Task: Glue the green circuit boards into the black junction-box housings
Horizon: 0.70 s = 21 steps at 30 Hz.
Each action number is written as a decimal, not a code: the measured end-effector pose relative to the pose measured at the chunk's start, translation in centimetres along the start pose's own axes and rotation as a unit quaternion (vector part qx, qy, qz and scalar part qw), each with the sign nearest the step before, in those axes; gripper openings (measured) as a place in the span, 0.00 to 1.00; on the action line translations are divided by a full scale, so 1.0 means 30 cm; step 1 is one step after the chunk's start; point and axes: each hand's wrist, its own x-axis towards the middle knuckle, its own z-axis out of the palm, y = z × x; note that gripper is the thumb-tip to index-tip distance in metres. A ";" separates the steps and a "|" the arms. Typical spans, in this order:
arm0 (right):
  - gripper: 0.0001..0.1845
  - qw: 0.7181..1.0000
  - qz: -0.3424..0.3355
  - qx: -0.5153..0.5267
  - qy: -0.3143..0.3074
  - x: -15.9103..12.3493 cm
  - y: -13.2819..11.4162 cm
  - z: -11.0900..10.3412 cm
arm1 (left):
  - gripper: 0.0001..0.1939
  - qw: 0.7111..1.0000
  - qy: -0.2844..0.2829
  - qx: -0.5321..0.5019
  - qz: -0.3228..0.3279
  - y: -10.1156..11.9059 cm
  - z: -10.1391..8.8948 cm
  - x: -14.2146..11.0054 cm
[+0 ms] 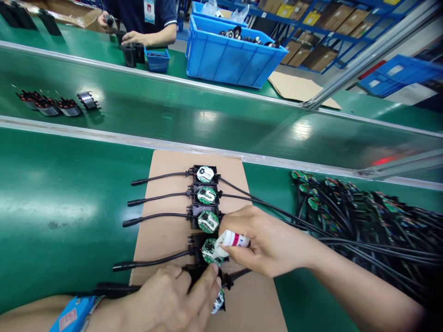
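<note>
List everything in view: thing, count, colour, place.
Near bench: one, green, foreground
Middle strip: one, green, beyond
Far bench: one, green, behind strip
Cardboard sheet: one, tan, near bench
Housings: five visible, black, row on sheet
Round boards: five visible, green/white, on housings
Cables: many, black, both sides
Board-and-cable pile: uncountable, green/black, right
Wound cores: about four, silver/dark, strip left
Cylinders: several, black, far bench
Large crates: several, blue, far side
Small bin: one, blue, far bench
Boxes: many, brown/yellow, background shelving
Co-worker: one, dark shirt, behind far bench
Tube: one, white/pink, at fourth board
Wristband: one, blue, left wrist
Left hand: one, bare, nearest housing
Right hand: one, bare, around tube
</note>
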 end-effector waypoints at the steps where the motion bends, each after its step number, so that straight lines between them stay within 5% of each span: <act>1: 0.06 1.000 0.002 0.004 -0.003 -0.008 -0.004 0.000 | 0.23 1.000 -0.005 0.002 0.000 -0.001 -0.003 0.001; 21: 0.06 1.000 -0.005 -0.019 0.011 -0.006 0.022 -0.008 | 0.25 1.000 0.004 -0.003 -0.006 0.010 0.023 -0.005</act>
